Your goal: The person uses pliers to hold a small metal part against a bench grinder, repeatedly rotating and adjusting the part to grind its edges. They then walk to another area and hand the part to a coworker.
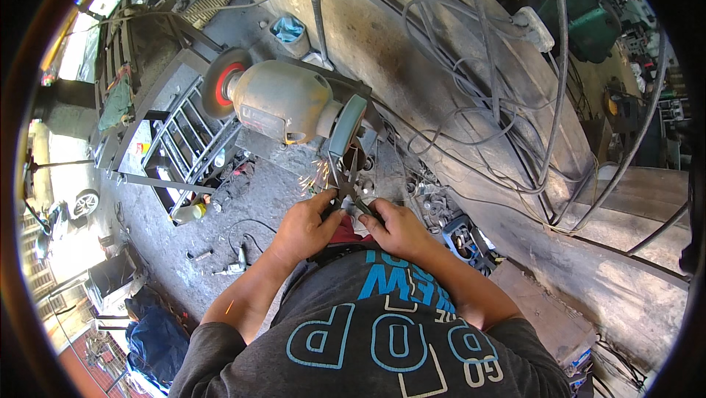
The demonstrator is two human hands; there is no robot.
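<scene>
A dark two-handled tool, apparently a pair of snips (346,189), is held by both my hands, its jaws spread and pointing away from me. My left hand (307,226) closes round one handle, and my right hand (395,226) grips the other. The jaws reach the right-hand wheel of a bench grinder (283,100), below its greenish wheel guard (348,126). Orange sparks (318,176) spray to the left of the jaws. Exactly where metal meets wheel is hidden by the guard and tool.
A red-centred wheel (223,83) sits at the grinder's left end. Beyond it stands a metal frame (187,130). Thick cables (493,82) hang along the wall at right. A blue tool case (465,244) lies right of my hands; an angle grinder (237,264) rests on the floor at left.
</scene>
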